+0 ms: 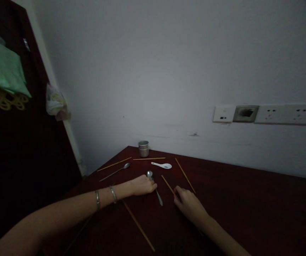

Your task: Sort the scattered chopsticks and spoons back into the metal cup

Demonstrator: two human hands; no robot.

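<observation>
My left hand (142, 185), with two bangles on its wrist, closes round the handle of a metal spoon (159, 198). The bowl of this spoon points toward the wall, and its handle end sticks out below my fingers. To the right, my right hand (189, 203) pinches a wooden chopstick (168, 184) that runs on under the palm. Beyond it lies another chopstick (185, 175), apart from my fingers. A white soup spoon (162, 165) with a blue mark rests farther back. Left of it is a long-handled metal spoon (115, 172).
A metal cup (143, 149) stands at the back corner of the dark red table (238, 199), near the wall. More chopsticks lie at the back, and one (139, 227) is near the front. Wall sockets (270, 113) are at right; a bag (55, 102) hangs at left.
</observation>
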